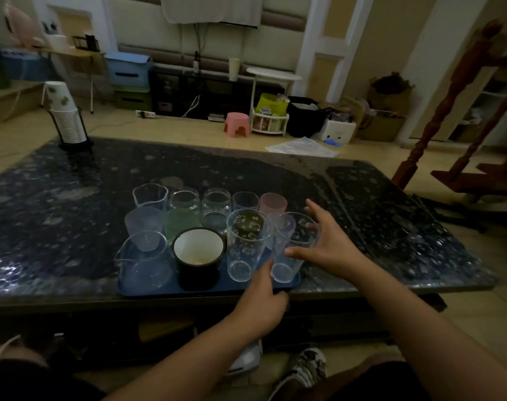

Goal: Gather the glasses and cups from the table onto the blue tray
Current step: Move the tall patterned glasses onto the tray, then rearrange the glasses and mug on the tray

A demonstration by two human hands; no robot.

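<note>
The blue tray [293, 282] lies at the table's front edge, crowded with several glasses and cups. Among them are two clear beakers [143, 261], jars [185, 205], a pink cup [273, 202], a dark mug [198, 257] with a white inside, and a cat-printed tumbler [248, 244]. My right hand [329, 246] grips a second printed tumbler [297, 233] at the tray's right end, thumb in front and fingers behind. That tumbler leans slightly left and its base is on the tray. My left hand [264, 299] holds the tray's front rim with curled fingers, its thumb reaching up to the tumbler's foot.
A stack of paper cups in a black holder [65, 117] stands at the dark speckled table's [391, 221] far left corner. A wooden stand [449, 111] rises to the right of the table. My knees and shoes are under the front edge.
</note>
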